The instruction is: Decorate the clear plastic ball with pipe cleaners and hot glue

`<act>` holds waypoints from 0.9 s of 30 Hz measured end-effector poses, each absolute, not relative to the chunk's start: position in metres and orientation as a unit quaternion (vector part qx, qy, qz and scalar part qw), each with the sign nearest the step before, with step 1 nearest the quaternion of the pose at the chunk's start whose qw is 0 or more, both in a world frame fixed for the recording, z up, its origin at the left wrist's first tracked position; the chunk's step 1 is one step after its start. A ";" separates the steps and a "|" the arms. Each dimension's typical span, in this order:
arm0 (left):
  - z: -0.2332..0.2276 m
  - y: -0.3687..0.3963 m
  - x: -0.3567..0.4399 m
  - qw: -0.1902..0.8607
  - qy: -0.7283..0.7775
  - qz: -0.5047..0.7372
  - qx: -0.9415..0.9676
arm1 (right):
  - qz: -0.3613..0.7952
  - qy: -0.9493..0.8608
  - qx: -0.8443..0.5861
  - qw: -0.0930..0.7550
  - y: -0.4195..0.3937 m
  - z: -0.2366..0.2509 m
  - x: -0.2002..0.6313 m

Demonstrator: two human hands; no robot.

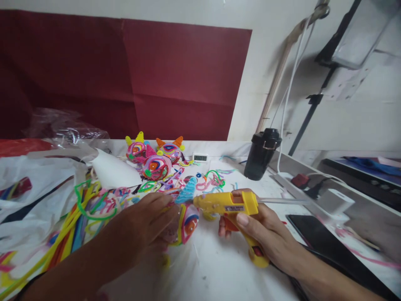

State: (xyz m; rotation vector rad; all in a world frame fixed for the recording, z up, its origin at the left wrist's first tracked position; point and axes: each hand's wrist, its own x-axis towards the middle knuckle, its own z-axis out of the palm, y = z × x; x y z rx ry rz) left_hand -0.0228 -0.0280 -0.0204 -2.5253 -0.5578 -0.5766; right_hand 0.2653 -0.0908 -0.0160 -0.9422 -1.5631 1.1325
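Note:
My right hand (pixel 266 225) is wrapped round the handle of a yellow glue gun (pixel 232 203), whose nozzle points left. A clear glue stick (pixel 282 201) sticks out of its back end. The nozzle tip is close to a light blue pipe-cleaner ear (pixel 187 191) on top of a decorated ball (pixel 184 225). Coloured rings and an orange eye cover the ball's side. From the left, my left hand (pixel 147 221) grips this ball, its fingers curled over the top and partly hiding it.
Several finished decorated balls (pixel 156 167) stand at the back beside a small digital timer (pixel 199 158). Pipe cleaners (pixel 73 225) lie heaped at left. A black bottle (pixel 262 154), a power strip (pixel 283 180) and a black phone-like slab (pixel 313 230) are at right.

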 end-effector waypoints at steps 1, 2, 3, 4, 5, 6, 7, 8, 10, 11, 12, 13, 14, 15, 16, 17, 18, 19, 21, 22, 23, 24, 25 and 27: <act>-0.020 -0.028 -0.023 0.243 -0.206 -0.214 -0.923 | 0.463 -0.641 -0.387 0.474 -0.090 -0.017 0.265; -0.020 -0.029 -0.022 0.244 -0.205 -0.217 -0.923 | 0.462 -0.640 -0.392 0.472 -0.090 -0.017 0.265; -0.019 -0.029 -0.022 0.246 -0.203 -0.219 -0.922 | 0.462 -0.640 -0.396 0.469 -0.089 -0.018 0.265; -0.019 -0.029 -0.022 0.250 -0.201 -0.219 -0.922 | 0.461 -0.639 -0.401 0.467 -0.089 -0.018 0.266; -0.019 -0.029 -0.021 0.255 -0.200 -0.215 -0.921 | 0.461 -0.639 -0.402 0.467 -0.088 -0.019 0.266; -0.019 -0.029 -0.021 0.262 -0.198 -0.211 -0.921 | 0.462 -0.638 -0.401 0.468 -0.088 -0.020 0.266; -0.019 -0.029 -0.021 0.269 -0.196 -0.208 -0.920 | 0.463 -0.638 -0.398 0.470 -0.087 -0.020 0.266; -0.019 -0.029 -0.021 0.273 -0.194 -0.205 -0.920 | 0.463 -0.639 -0.394 0.471 -0.087 -0.020 0.266; -0.020 -0.029 -0.021 0.265 -0.192 -0.199 -0.923 | 0.463 -0.645 -0.388 0.469 -0.086 -0.019 0.266; -0.020 -0.029 -0.021 0.259 -0.194 -0.197 -0.926 | 0.465 -0.646 -0.387 0.466 -0.086 -0.019 0.265; -0.021 -0.029 -0.021 0.253 -0.195 -0.193 -0.928 | 0.469 -0.644 -0.390 0.462 -0.086 -0.018 0.265; -0.021 -0.029 -0.021 0.249 -0.197 -0.188 -0.929 | 0.474 -0.640 -0.394 0.458 -0.086 -0.017 0.265; -0.021 -0.029 -0.021 0.249 -0.197 -0.183 -0.930 | 0.480 -0.634 -0.400 0.455 -0.086 -0.017 0.265; -0.021 -0.029 -0.021 0.253 -0.197 -0.183 -0.929 | 0.486 -0.629 -0.405 0.453 -0.086 -0.016 0.264; -0.021 -0.030 -0.021 0.258 -0.195 -0.185 -0.928 | 0.489 -0.625 -0.409 0.451 -0.085 -0.015 0.264; -0.021 -0.030 -0.021 0.257 -0.196 -0.186 -0.928 | 0.489 -0.624 -0.410 0.450 -0.085 -0.015 0.264; -0.022 -0.030 -0.021 0.252 -0.200 -0.185 -0.929 | 0.488 -0.627 -0.410 0.449 -0.084 -0.014 0.265; -0.022 -0.030 -0.021 0.244 -0.206 -0.182 -0.930 | 0.484 -0.632 -0.408 0.447 -0.083 -0.014 0.265; -0.024 -0.029 -0.022 0.224 -0.220 -0.173 -0.934 | 0.479 -0.642 -0.401 0.444 -0.080 -0.014 0.265; -0.025 -0.029 -0.022 0.219 -0.225 -0.168 -0.935 | 0.479 -0.644 -0.398 0.444 -0.078 -0.013 0.265; -0.025 -0.029 -0.023 0.219 -0.225 -0.168 -0.934 | 0.480 -0.644 -0.395 0.446 -0.077 -0.013 0.265; -0.026 -0.029 -0.023 0.225 -0.224 -0.171 -0.933 | 0.484 -0.641 -0.390 0.449 -0.076 -0.012 0.265; -0.026 -0.029 -0.022 0.232 -0.221 -0.179 -0.930 | 0.490 -0.639 -0.384 0.452 -0.074 -0.011 0.265; -0.026 -0.029 -0.022 0.246 -0.214 -0.201 -0.924 | 0.499 -0.637 -0.374 0.453 -0.073 -0.008 0.264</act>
